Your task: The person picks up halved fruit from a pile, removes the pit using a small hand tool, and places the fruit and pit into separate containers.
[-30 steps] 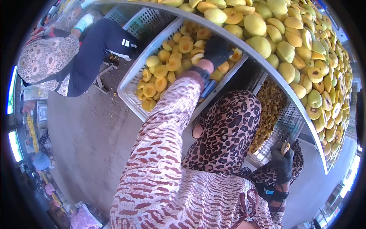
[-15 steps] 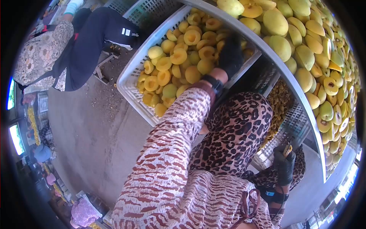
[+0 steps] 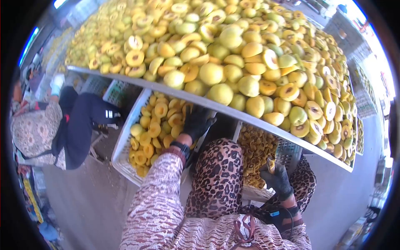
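My left hand (image 3: 199, 123), in a black glove with a watch at the wrist, is over the right rim of a white crate (image 3: 121, 160) of pitted yellow peach halves (image 3: 155, 129). Its fingers are apart, just under the table's edge, and I make out no fruit in them. My right hand (image 3: 278, 181), also black-gloved, is closed round a short tan-handled tool (image 3: 271, 166), whose working end I cannot make out. It is beside a second crate (image 3: 254, 192) holding many brown peach pits (image 3: 254, 152).
A metal-edged table (image 3: 166, 88) bears a large heap of peaches (image 3: 233, 62), many halved with stones showing. My leopard-print knee (image 3: 218, 179) sits between the crates. Another person's dark-trousered leg (image 3: 83, 129) is at left. Stacked crates (image 3: 348, 33) stand far right.
The view has swung up and right, showing more of the heap. My left hand has drawn back from over the peach halves to the crate's right rim. My right hand still grips the tool.
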`<action>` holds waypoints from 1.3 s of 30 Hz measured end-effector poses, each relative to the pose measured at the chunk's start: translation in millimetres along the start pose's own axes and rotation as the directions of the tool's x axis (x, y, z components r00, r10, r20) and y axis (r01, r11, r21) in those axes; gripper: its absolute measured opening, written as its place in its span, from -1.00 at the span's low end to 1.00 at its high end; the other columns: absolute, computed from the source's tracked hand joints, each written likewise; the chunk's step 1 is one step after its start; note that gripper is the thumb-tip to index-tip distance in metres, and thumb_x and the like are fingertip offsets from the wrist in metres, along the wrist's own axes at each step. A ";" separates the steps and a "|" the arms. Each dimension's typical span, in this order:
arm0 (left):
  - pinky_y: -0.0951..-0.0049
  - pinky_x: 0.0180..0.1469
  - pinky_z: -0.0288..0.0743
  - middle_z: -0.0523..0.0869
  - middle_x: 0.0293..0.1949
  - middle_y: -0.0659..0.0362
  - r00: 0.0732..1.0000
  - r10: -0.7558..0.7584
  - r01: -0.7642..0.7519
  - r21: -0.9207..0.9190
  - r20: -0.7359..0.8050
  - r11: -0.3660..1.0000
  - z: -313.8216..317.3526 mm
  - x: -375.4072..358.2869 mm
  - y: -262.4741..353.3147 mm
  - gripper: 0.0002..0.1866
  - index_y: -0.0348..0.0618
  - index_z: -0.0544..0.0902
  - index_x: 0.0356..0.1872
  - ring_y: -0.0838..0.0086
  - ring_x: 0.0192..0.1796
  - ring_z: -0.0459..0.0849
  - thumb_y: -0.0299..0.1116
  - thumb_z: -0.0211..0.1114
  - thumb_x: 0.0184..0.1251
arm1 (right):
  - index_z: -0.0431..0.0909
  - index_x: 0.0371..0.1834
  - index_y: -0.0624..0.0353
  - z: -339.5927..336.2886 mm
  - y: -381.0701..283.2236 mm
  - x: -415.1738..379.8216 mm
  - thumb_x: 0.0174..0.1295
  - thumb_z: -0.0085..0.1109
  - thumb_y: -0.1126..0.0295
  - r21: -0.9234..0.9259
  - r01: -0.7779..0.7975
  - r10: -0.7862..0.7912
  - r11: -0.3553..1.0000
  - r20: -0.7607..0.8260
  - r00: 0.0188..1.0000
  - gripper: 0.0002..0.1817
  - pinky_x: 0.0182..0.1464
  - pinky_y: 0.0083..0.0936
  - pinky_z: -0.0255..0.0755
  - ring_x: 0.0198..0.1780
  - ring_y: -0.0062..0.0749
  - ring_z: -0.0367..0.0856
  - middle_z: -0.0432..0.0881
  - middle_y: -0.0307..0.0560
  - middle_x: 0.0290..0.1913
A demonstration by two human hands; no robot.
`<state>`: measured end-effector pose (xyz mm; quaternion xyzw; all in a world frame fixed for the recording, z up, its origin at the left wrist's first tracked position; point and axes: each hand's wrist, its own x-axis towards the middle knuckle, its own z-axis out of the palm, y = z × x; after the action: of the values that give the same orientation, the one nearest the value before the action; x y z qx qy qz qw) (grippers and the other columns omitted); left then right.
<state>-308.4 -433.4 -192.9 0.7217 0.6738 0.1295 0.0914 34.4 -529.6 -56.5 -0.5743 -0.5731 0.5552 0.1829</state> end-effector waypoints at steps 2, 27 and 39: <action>-0.14 0.45 0.05 0.44 0.34 -0.11 0.999 0.006 -0.008 -0.041 -0.053 0.999 0.6 -1.7 -4.8 -0.36 -0.06 0.42 0.34 0.01 0.42 0.33 0.11 0.14 0.37 | 0.61 -0.34 0.28 -3.2 10.3 -3.3 0.13 0.20 0.47 0.236 -0.020 0.030 0.971 -0.038 0.999 -0.90 -0.63 -0.58 0.38 -0.66 -0.53 0.49 0.55 -0.23 -0.57; 0.34 -0.32 0.69 0.68 -0.21 0.09 0.984 -0.097 -0.114 -0.940 -0.152 0.321 -199.1 168.8 123.0 -0.71 -0.17 0.61 -0.03 0.32 -0.12 0.72 -0.20 0.23 0.38 | 0.58 -0.40 0.26 -30.7 25.7 -25.7 0.13 0.28 0.51 0.308 0.289 -0.244 0.906 -0.176 0.954 -0.92 -0.38 -0.48 0.44 -0.46 -0.55 0.52 0.56 -0.23 -0.51; 0.23 0.27 0.54 0.55 0.18 -0.21 0.964 0.103 0.264 -0.868 0.244 -0.420 -127.0 -75.3 246.0 -0.32 -0.44 0.30 0.33 0.06 0.14 0.63 0.07 -0.09 0.59 | 0.59 -0.24 0.32 0.4 -19.4 -32.1 0.16 0.23 0.51 0.313 0.534 -0.443 0.786 -0.318 0.838 -0.86 -0.29 -0.50 0.46 -0.38 -0.64 0.48 0.59 -0.13 -0.47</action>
<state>-118.8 -532.3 -1.7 0.2665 0.2917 0.5477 0.7375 34.0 -552.1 -26.4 -0.4167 -0.5560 0.5212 0.4956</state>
